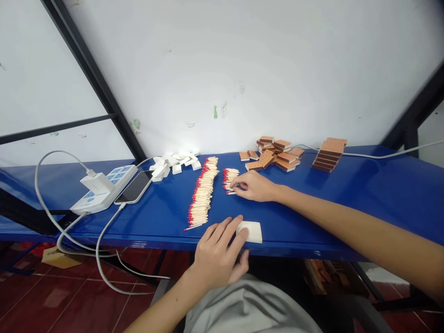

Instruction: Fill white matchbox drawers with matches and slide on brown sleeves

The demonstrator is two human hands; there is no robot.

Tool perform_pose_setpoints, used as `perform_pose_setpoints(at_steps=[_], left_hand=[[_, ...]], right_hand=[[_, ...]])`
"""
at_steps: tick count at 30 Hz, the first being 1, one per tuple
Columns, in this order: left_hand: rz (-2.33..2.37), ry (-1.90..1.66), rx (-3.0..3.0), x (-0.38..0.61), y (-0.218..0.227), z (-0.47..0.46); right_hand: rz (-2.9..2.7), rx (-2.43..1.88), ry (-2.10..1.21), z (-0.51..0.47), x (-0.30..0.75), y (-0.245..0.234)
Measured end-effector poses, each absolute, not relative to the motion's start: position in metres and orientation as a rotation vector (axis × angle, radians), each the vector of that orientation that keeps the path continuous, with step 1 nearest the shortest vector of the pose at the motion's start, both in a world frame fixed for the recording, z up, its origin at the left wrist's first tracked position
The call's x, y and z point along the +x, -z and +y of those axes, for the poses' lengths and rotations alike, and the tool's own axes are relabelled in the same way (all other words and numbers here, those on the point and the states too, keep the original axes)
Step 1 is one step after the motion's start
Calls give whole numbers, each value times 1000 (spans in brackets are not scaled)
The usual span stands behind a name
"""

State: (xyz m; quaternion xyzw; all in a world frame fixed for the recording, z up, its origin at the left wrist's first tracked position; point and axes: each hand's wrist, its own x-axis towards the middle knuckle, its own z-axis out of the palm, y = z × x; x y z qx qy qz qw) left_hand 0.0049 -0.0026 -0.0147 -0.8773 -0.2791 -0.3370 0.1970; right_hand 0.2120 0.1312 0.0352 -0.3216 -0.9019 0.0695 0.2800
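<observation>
My left hand (pixel 222 249) lies at the table's front edge, fingers stretched out and thumb apart. Two of its fingertips rest on a small white tray (pixel 255 232), like the inner part of a matchbox. Reaching in from the right, my right hand (pixel 255 186) pinches thumb and forefinger at a short row of matches (pixel 229 174) with red heads. A match seems to be between those fingers, though they partly hide it. Left of that row runs a longer, thicker row of red-headed matches (pixel 203 194).
Several white trays (pixel 169 165) lie heaped at the back left. Brown matchboxes (pixel 277 152) are piled at the back, with a stack (pixel 329 155) farther right. A phone (pixel 134 187) and a power strip (pixel 104 189) with white cables sit left on the blue table (pixel 378 194).
</observation>
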Motion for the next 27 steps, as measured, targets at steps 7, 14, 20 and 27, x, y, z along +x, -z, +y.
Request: perform_pose_setpoints(at_steps=[7,14,20,27], left_hand=[[-784,943,-2451,5,13,-3],[-786,940,-2450,4,15,-3],[-789,944,-2444,4,15,-3],[-790,936,-2448,4,14,-3]], right_hand=[[-2437,-845,-212,131,212,-36],[-2445,-859,-251,134,211,-35],[-2445,-899,-276,134,211,-36],[-2462,-919,-290,133,210,-37]])
